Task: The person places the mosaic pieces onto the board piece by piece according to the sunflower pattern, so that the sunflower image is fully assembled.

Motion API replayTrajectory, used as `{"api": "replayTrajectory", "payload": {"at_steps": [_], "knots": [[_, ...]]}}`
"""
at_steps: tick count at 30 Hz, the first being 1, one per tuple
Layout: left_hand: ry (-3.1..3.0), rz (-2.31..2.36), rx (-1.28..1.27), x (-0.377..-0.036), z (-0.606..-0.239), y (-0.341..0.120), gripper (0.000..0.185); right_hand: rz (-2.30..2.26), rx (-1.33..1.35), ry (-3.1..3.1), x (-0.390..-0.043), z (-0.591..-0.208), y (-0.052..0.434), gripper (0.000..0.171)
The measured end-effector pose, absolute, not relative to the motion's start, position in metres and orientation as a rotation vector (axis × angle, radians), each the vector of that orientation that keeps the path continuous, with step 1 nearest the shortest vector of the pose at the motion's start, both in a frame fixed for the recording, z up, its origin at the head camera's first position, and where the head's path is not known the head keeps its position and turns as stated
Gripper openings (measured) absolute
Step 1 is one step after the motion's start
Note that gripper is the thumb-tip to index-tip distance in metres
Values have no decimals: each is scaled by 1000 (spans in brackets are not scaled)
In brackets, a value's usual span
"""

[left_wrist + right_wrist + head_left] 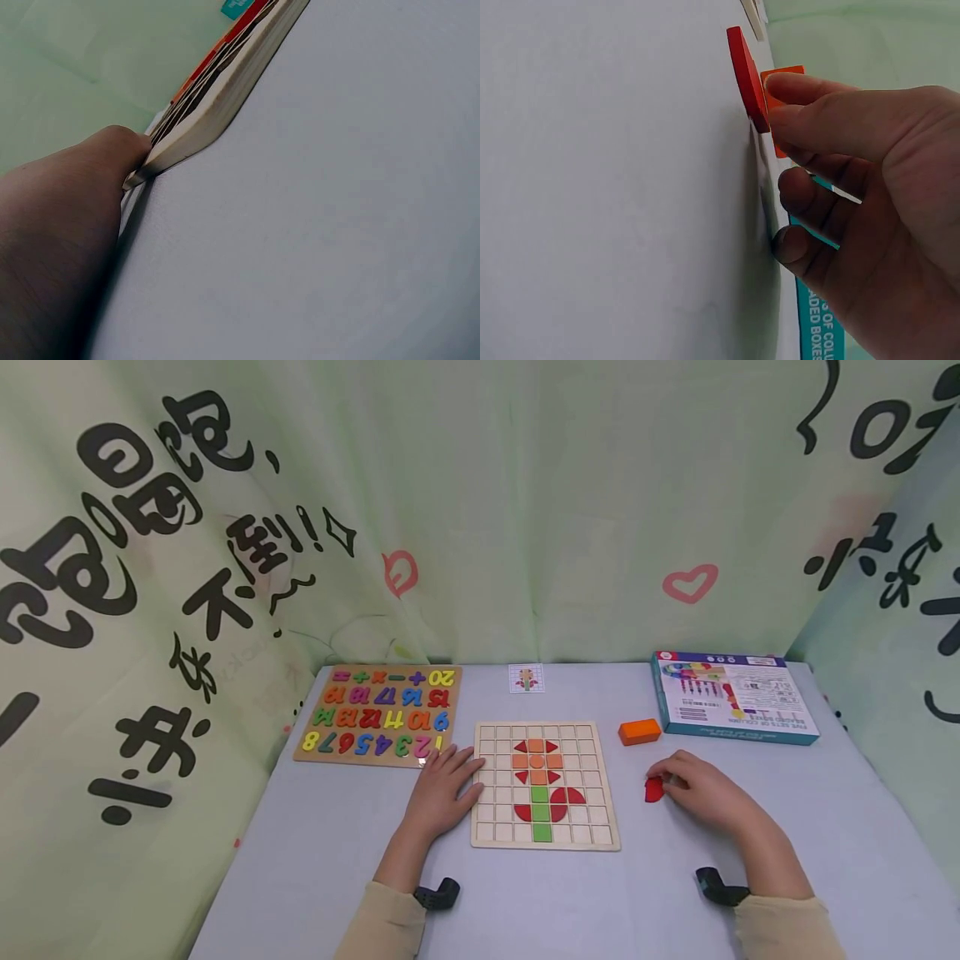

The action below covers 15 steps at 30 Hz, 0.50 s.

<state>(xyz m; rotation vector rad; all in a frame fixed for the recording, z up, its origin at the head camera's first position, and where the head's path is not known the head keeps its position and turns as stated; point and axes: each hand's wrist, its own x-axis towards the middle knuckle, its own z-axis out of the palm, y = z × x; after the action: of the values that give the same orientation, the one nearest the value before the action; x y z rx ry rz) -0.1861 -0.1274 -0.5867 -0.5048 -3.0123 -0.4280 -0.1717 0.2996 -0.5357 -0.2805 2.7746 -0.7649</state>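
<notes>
My right hand (701, 789) pinches a small red piece (654, 790) with a rounded edge between thumb and forefinger, right of the board. In the right wrist view the red piece (748, 81) is tilted, its lower end at the fingertips, the other fingers loosely curled. My left hand (444, 789) lies with fingers extended at the left edge of a wooden grid board (487, 827); the left wrist view shows the thumb against the board's edge (217, 120). On the board, orange squares, red triangles, green squares (541, 812) and red quarter-rounds (575, 796) form a flower figure.
An orange block (640, 732) lies between the board and a flat teal box (738, 697). A small pattern card (527, 678) is behind the board. The number puzzle board (375, 718) lies at the back left, by the left fingertips. Curtains (540, 527) hang behind the table.
</notes>
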Motion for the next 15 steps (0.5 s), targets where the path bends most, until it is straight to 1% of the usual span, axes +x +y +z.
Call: {"api": "replayTrajectory", "payload": {"at_steps": [6, 15], "knots": [[-3003, -427, -512, -186, -587, -127, 50, -765, -264, 2743, -172, -539, 305, 29], [-2999, -425, -515, -186, -588, -128, 49, -773, -212, 2747, -179, -544, 304, 24]]}}
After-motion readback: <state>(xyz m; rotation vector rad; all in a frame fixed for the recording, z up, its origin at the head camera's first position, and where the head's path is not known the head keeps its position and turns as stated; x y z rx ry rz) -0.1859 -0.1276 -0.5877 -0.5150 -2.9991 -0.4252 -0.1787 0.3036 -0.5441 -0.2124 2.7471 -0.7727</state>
